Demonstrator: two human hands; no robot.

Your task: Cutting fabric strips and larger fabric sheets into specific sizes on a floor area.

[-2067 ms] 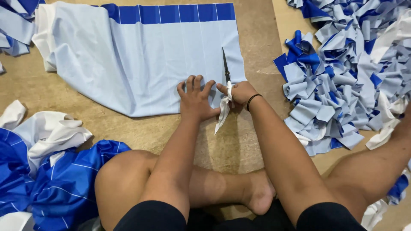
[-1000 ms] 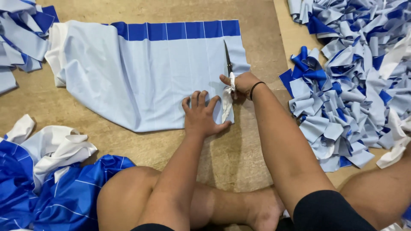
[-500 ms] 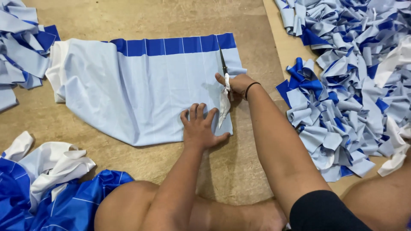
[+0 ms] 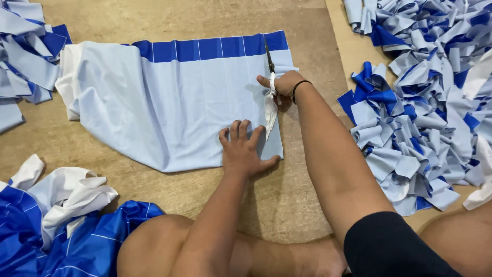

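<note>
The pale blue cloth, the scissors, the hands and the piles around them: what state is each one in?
Pale blue cloth with a dark blue band: spread flat, partly slit near its right edge.
Dark-bladed scissors: in the cloth, tips at the band.
Right hand: grip closed on the scissors.
Left hand: flat, pressing the cloth.
Heap of cut blue strips: piled loose.
Blue and white fabric: crumpled.

Bare wooden floor (image 4: 169, 20) lies open beyond the light-blue cloth (image 4: 169, 107). Heaped fabric scraps (image 4: 425, 102) block the right; folded pieces (image 4: 25, 56) crowd the left.
</note>
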